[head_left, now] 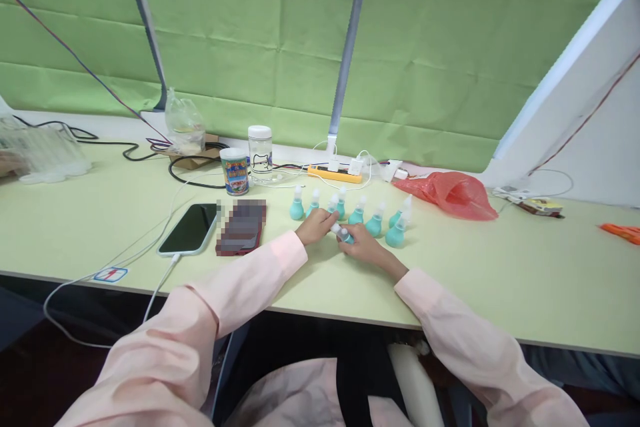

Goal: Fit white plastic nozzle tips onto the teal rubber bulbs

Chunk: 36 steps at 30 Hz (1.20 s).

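Observation:
My left hand (316, 225) is closed, its fingertips pinching a small whitish clear piece (336, 229) that looks like a nozzle or cap. Right beside it, my right hand (369, 248) is wrapped round a teal bulb nasal aspirator (347, 235), whose lower part the fingers hide. Whether the two pieces are joined I cannot tell. Just beyond both hands, several more teal bulb aspirators with clear tips stand upright, among them one at the left end (297, 208) and one at the right end (395, 235).
Left of my hands lie a phone (189, 229) on a charging cable and a dark red-edged phone (242, 227). Behind stand a printed tub (235, 173), a lidded jar (261, 150) and an orange power strip (334, 174). A red plastic bag (450, 195) lies at the back right.

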### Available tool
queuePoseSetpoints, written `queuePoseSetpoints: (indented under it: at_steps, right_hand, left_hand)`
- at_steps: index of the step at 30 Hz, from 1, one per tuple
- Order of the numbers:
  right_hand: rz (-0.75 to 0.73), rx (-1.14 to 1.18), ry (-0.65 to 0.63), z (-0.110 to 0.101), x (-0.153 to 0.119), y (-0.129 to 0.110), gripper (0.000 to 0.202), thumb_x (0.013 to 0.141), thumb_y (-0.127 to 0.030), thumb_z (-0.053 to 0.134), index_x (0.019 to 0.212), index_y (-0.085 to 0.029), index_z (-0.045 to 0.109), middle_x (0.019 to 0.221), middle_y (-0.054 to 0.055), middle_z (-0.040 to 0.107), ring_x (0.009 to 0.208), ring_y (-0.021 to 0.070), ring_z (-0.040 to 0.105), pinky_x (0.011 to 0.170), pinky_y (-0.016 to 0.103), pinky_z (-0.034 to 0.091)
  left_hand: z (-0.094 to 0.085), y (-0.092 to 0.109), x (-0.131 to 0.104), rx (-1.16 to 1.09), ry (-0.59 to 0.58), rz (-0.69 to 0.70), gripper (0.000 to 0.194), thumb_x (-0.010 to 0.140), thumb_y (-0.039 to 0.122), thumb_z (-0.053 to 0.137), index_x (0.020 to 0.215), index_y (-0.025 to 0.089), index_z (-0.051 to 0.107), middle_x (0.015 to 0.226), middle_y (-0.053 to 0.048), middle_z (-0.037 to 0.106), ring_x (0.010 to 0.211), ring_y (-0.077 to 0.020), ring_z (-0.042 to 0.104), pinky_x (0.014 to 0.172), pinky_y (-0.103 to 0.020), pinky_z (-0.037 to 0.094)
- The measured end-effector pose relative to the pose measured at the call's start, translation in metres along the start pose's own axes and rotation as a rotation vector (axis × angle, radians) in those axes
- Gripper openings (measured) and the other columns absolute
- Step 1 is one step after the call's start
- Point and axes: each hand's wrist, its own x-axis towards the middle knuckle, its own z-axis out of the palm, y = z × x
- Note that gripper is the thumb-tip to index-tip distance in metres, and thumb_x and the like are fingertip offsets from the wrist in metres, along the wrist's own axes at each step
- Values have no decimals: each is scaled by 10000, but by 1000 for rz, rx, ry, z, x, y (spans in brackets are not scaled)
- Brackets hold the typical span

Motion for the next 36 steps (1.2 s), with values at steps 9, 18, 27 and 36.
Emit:
queuePoseSetpoints:
  at_steps: [9,18,27,36]
  right_hand:
    - [-9,-72,107,-1,1,1,47,572,-156,408,539,-174,380,476,-45,384,457,79,334,503,212,287]
    - [88,70,423,-8,3,3,218,578,-165,457,766,-202,352,547,-63,409,467,84,364,485,199,302]
    - [3,37,280,-6,4,0,51,612,-146,413,646,-182,426,596,-25,483,537,98,436,546,213,342]
    - [126,-109,161,-2,5,4,39,551,-171,449,548,-182,412,502,-31,464,484,99,412,486,209,295]
  left_hand:
    - [-1,9,0,-433,-99,-112,437,750,448,332,427,154,322,341,64,272,316,-32,248,365,-192,196]
    - [0,3,-3,482,11,-48,415,748,423,318,526,132,515,513,-22,508,513,-115,464,467,-217,266]
    - [1,4,-8,733,-169,-97,441,736,521,307,756,163,563,720,-70,604,685,-188,564,544,-241,360]
    - [-3,10,-7,818,-32,9,285,791,290,286,837,162,537,698,-70,598,619,-179,565,525,-255,351]
